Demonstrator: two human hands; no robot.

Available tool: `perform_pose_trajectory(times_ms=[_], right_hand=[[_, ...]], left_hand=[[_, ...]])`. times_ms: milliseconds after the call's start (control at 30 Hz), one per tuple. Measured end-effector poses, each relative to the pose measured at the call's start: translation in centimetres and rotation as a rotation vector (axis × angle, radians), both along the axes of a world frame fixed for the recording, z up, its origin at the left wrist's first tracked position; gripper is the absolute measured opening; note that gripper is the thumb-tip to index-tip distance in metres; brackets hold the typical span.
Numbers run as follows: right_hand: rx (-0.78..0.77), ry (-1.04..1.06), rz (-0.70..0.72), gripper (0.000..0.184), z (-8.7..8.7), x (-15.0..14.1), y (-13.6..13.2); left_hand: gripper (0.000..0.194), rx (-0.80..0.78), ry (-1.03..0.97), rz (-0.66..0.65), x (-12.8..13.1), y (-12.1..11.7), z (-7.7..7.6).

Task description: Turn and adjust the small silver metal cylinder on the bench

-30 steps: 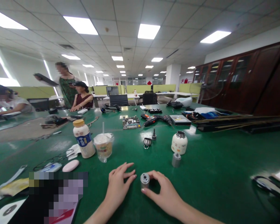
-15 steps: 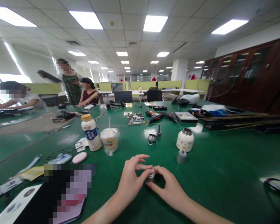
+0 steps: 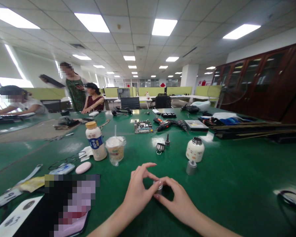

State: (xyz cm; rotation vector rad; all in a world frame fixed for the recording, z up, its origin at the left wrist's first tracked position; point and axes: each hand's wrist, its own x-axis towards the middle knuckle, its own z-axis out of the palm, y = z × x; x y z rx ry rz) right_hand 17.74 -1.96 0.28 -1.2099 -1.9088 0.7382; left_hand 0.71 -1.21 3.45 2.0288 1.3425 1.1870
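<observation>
A small silvery metal cylinder (image 3: 160, 189) stands between my hands over the green tabletop, partly hidden by my fingers. My right hand (image 3: 179, 198) grips its right side with thumb and fingers. My left hand (image 3: 138, 188) has its thumb and a fingertip closed at the cylinder's top, while another finger stretches out above. To the right is a similar grey metal cylinder (image 3: 191, 168), just in front of an open-mouthed cream jar (image 3: 195, 151). Ahead of my hands sit a small rounded metal piece with a ring (image 3: 160, 148) and a dark metal part with a stem (image 3: 167, 141).
On the left stand a bottle (image 3: 96, 144) and a plastic cup with straw (image 3: 115, 151), near a pink oval object (image 3: 83, 168). Farther back lie a circuit board (image 3: 143, 127) and power drills (image 3: 164, 125). Several people are at the far left.
My left hand has moved right, from apart to closing its thumb and finger on the cylinder's top. My right hand keeps its hold. The view has shifted slightly.
</observation>
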Motion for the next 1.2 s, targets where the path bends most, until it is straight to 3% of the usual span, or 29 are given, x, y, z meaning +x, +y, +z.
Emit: perform_pose_trajectory(times_ms=[100, 233, 400, 500, 567, 800, 933, 1100, 1200], right_hand=[[-0.007, -0.010, 0.002, 0.023, 0.0, 0.0, 0.0], [-0.017, -0.005, 0.005, 0.024, 0.1, 0.0, -0.1], [-0.024, -0.010, 0.003, 0.024, 0.2, 0.0, -0.2], [-0.023, -0.008, 0.004, 0.025, 0.2, 0.0, -0.1], [-0.021, -0.009, 0.007, 0.024, 0.1, 0.0, 0.0], [-0.013, -0.014, -0.001, 0.025, -0.2, 0.1, 0.1], [0.002, -0.012, 0.004, 0.024, -0.2, 0.1, 0.1], [0.014, -0.013, 0.005, 0.023, -0.3, 0.0, 0.1], [0.004, -0.009, 0.009, 0.021, -0.4, 0.0, 0.1]], left_hand=[[0.041, 0.019, -0.080, 0.002, -0.2, 0.3, -0.1], [0.029, 0.061, -0.051, 0.172, -1.4, 1.1, -1.2], [0.035, -0.048, 0.107, 0.139, -2.9, 1.8, -3.4], [0.045, -0.050, 0.125, 0.144, -3.0, 1.9, -3.7], [0.045, -0.066, 0.103, 0.144, -2.8, 2.1, -3.5], [0.020, 0.007, -0.188, 0.067, -1.3, 1.6, -0.9], [0.027, -0.051, -0.120, 0.008, -0.5, 0.5, 0.0], [0.023, -0.031, -0.043, -0.028, -0.1, -0.3, 0.0], [0.031, -0.029, -0.041, -0.101, -0.2, -0.6, -0.2]])
